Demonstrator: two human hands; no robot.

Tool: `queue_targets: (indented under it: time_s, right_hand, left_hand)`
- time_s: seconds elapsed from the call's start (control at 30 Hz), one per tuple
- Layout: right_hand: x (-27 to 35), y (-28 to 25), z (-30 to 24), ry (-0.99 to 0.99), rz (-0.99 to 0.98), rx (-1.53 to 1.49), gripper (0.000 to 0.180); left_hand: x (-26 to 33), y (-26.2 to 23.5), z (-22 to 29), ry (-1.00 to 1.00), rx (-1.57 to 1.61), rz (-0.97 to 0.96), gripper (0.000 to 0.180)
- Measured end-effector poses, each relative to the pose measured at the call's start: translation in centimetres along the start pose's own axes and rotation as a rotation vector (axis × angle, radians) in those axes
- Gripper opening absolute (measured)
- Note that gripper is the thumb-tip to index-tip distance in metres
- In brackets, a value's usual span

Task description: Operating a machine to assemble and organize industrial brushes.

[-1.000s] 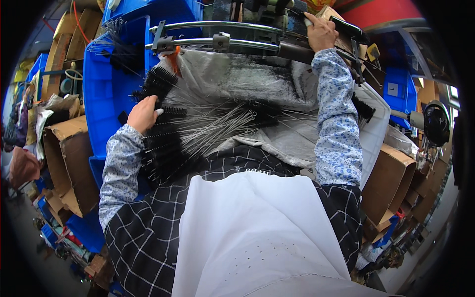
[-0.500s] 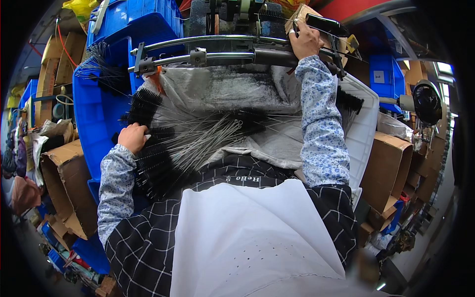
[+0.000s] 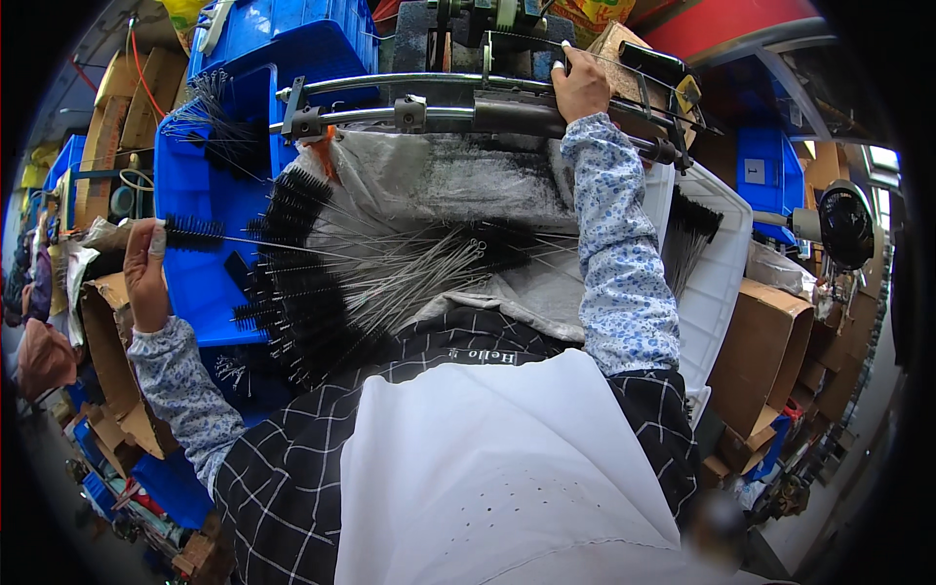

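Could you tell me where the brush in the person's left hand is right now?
In the head view, the left hand holds one black wire brush out at the picture's left, over the blue crate, beside the brush pile.

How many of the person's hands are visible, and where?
2. The left hand holds a black wire-handled bottle brush at left; the right hand grips the grey metal machine bar at top.

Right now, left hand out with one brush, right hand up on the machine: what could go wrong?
1. The left hand pinches a single black bottle brush by its bristle end; its thin wire stem crosses the pile of brushes and may snag or drag others off the grey sheet.
2. The right hand rests on the machine's metal bars; a pinch is possible if they move.
3. Wire stem ends point toward the person's torso and could poke.
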State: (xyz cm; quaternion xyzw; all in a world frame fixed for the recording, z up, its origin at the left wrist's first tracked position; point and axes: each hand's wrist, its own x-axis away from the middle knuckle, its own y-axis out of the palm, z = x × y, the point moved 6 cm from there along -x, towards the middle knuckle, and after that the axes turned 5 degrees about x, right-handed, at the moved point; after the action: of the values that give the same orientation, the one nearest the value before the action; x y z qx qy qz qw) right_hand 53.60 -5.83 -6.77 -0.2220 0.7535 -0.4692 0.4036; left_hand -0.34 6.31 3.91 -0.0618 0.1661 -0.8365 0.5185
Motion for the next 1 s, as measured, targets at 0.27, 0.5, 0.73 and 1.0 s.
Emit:
queue_targets:
  time_s: [0.27, 0.5, 0.73, 1.0]
  right_hand:
    - [0.5, 0.2, -5.9, 0.035, -0.089, 0.054, 0.034]
    - [0.5, -0.7, -2.2, 0.043, -0.077, 0.060, 0.035]
    - [-2.4, -1.4, 5.8, 0.062, -0.282, -0.068, 0.033]
    - [-4.5, -2.5, 10.1, -0.158, -0.431, 0.372, 0.030]
  left_hand:
    - [-2.5, -0.4, 6.3, 0.301, -0.278, 0.109, 0.021]
    - [-3.4, -3.9, 10.5, 0.498, -0.377, 0.383, 0.022]
    - [-4.2, 5.0, 9.3, 0.277, 0.327, 0.121, 0.022]
    - [-6.4, 16.9, 8.3, 0.150, 0.471, -0.300, 0.016]
